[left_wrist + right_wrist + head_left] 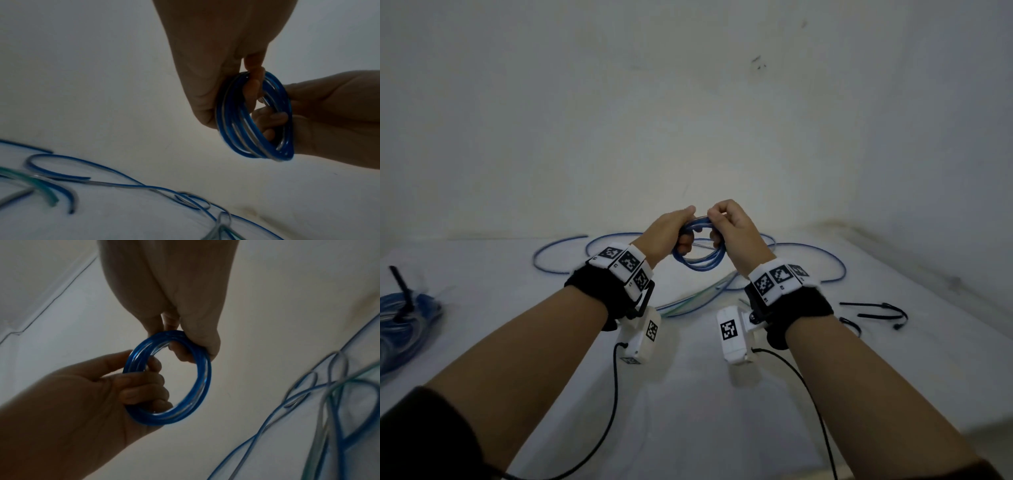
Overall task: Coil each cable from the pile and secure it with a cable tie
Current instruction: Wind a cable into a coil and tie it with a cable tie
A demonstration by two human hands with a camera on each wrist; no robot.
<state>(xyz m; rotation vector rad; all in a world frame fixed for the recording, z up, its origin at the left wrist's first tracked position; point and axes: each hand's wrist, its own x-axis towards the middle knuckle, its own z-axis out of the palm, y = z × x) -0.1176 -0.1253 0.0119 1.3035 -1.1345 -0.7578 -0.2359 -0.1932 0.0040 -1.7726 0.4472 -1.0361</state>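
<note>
Holding a small blue coil (pixel 698 251) up in the air above the white table (pixel 688 394), with both hands close together. Left hand (pixel 671 233) wrapped around the left side of the coil, fingers (pixel 144 386) curled through the ring and thumb on the outside. Right hand (pixel 732 226) gripping the top right of the coil, fingers (pixel 183 353) bent inside the ring and pinching the strands tight. Showing several rounds of blue and clear cable stacked side by side in the left wrist view (pixel 255 116), and a neat round ring in the right wrist view (pixel 170 378). Lying loose on the table behind and under the hands, more blue cables (pixel 808 260) in big loops, with a greenish one (pixel 698 298) mixed in. Sitting near the right wrist on the table, a few black cable ties (pixel 873 310), well apart from the coil. Resting at the far left edge, a blue bundle (pixel 404 322) with a black tie (pixel 401 291) sticking up from it. Standing behind it all, a pale wall (pixel 688 102).
</note>
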